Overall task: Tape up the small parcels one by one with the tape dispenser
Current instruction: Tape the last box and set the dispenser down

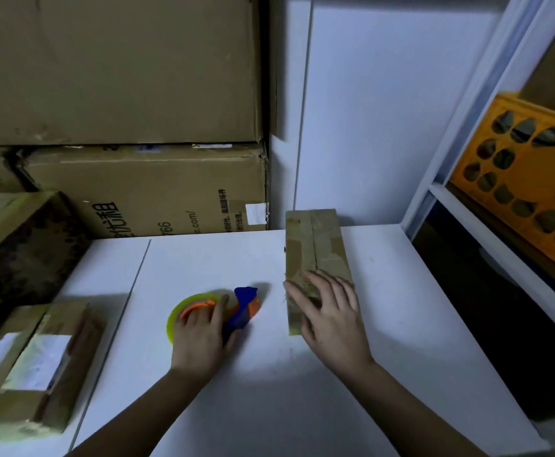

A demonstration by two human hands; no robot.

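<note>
The tape dispenser point(216, 311) lies on its side on the white table point(401, 324), near the middle: blue handle, orange hub, yellowish roll of tape. The left hand point(200, 338) is on top of it, fingers curled over the roll and thumb down by the blue handle, gripping it.

Just to the right, apart from the dispenser, sits a long narrow cardboard parcel point(315, 249), flat on the table w/ its length running away from the person. Strips of tape already cross its top along the centre seam. The right hand point(328, 308) rests on the near end of it, fingers spread and fairly straight, palm pressing down, thumb against the parcel's left edge.

At the left edge of the table are 2 more parcels: a brown box w/ a white label point(35, 364) nearest, and a darker one point(28, 245) behind it, tilted. Can't tell if either is fully taped.

Behind the table, big cardboard cartons point(131, 127) are stacked against the wall, approx 2 high, the lower one printed w/ text and a small white sticker.

On the right stands a white shelf unit point(467, 133). An orange plastic crate point(526, 186) w/ oval cut-outs sits on 1 shelf; dark shapes show through the holes but I can't tell what's inside. The space below that shelf is too dark to read.
</note>
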